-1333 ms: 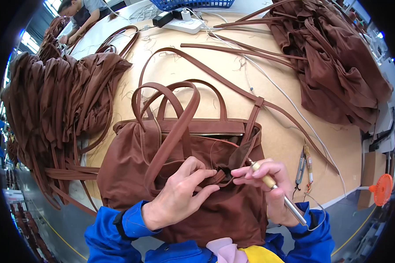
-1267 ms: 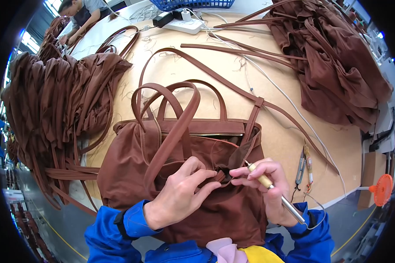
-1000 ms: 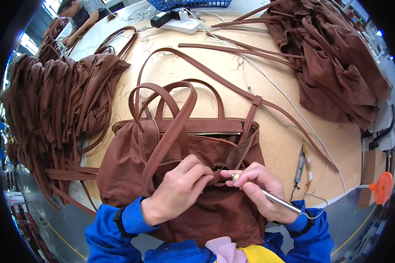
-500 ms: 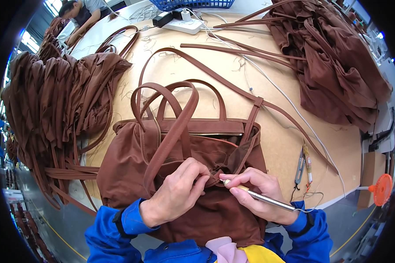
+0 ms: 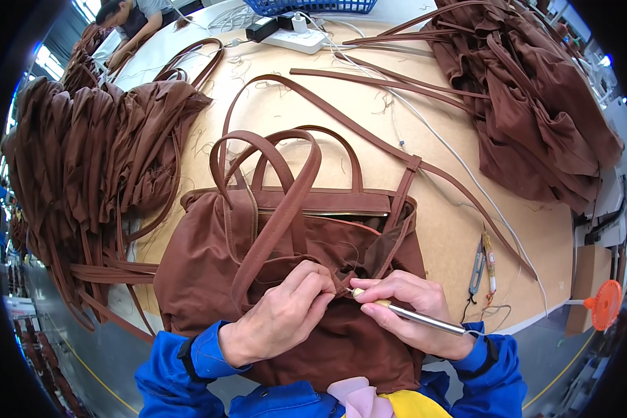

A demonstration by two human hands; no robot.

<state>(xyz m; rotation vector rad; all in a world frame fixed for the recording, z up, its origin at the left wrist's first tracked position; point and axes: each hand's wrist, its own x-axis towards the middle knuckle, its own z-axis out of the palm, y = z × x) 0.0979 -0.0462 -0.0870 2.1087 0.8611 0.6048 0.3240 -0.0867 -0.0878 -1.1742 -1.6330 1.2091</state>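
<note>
Tan table [image 5: 449,233]; brown bag [image 5: 369,348] at its near edge, handles [image 5: 275,226] attached, zip [image 5: 341,213] fitted. Left hand [image 5: 285,310] pinching the bag's front rim [image 5: 343,281]; right hand [image 5: 414,306] grasping pen-like tool [image 5: 428,321], tip at that rim. Rim work apparently underway, unfinished; how much remains, can't tell.
</note>
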